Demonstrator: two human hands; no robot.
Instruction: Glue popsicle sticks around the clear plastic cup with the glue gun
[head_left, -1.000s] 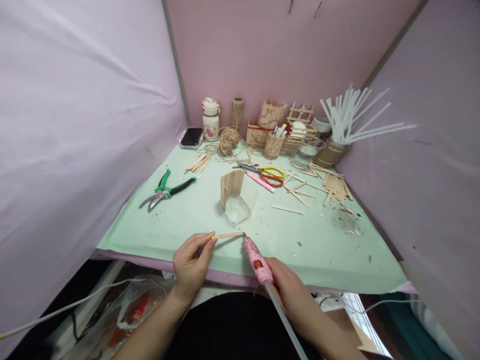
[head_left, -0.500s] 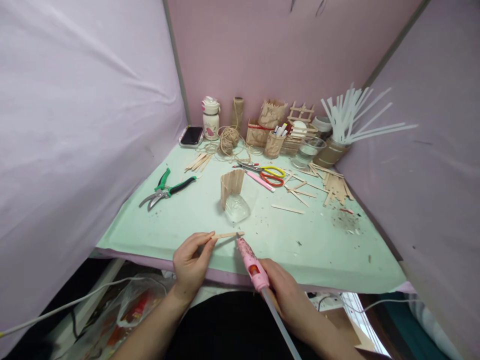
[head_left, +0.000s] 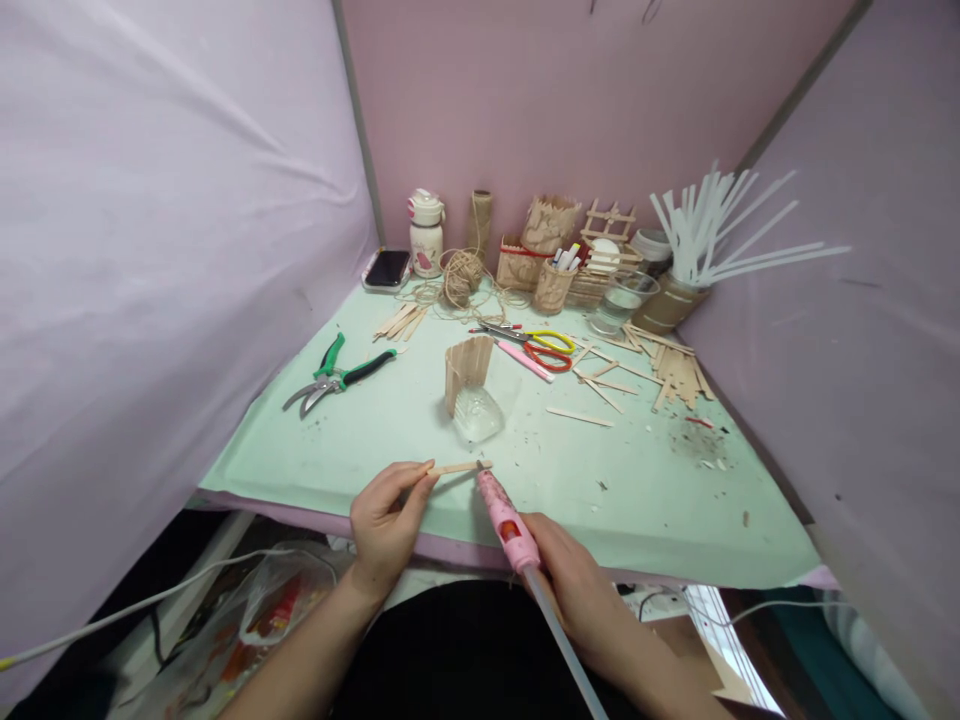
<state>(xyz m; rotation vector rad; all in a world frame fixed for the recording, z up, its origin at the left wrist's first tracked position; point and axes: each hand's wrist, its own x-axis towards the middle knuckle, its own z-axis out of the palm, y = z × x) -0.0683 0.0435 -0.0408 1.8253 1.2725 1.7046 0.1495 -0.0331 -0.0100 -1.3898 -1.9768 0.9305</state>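
One wooden stick (head_left: pixel 454 468) sits at the frame's lower centre, its left end pinched between the thumb and fingers of the left hand (head_left: pixel 386 515). The right hand (head_left: pixel 574 575), fingers partly hidden, grips a pink glue gun (head_left: pixel 517 545), tip at the stick's right end. Mid-frame stands a clear container (head_left: pixel 478 415) with wooden slats (head_left: pixel 468 370) along its back.

Glue gun (head_left: pixel 519 550): plastic. Held stick (head_left: pixel 456 468): matt wood. Clear container (head_left: pixel 480 415): glossy plastic. Twine (head_left: pixel 460 280): rough fibre.

Soft, diffuse light casts faint shadows on the tabletop (head_left: pixel 397 425); the view's edges look stretched.
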